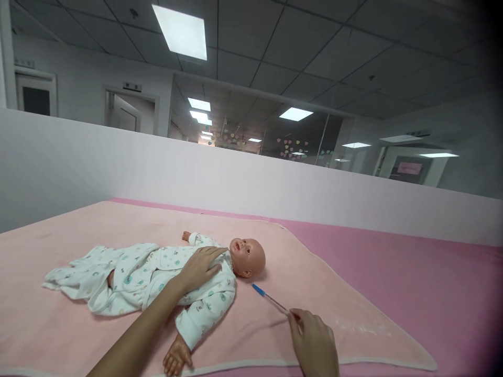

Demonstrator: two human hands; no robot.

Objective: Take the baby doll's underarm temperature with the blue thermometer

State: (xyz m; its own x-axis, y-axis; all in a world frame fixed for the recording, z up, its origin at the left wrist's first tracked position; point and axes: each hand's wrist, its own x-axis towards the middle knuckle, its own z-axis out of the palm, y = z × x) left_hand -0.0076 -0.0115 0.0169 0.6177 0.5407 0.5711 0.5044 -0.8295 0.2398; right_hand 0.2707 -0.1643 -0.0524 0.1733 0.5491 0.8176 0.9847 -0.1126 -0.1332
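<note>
A baby doll point(248, 257) lies on its back, dressed in a white patterned outfit point(157, 267), with its head toward the right. My left hand point(200, 268) rests flat on the doll's upper chest, just below the neck, fingers stretched out. In my right hand point(312, 335), pinched between thumb and fingers, is a thin stick with a blue tip point(258, 289). Its tip points up and left, close to the doll's head but apart from it. The doll's near arm reaches down to its bare hand point(177, 357) by the mat's front edge.
A peach blanket point(306, 283) with a pale border lies under the doll on a pink surface point(393, 267). Behind it runs a low white wall point(220, 178). Beyond stand glass panels with small coloured stickers, doors and ceiling lights.
</note>
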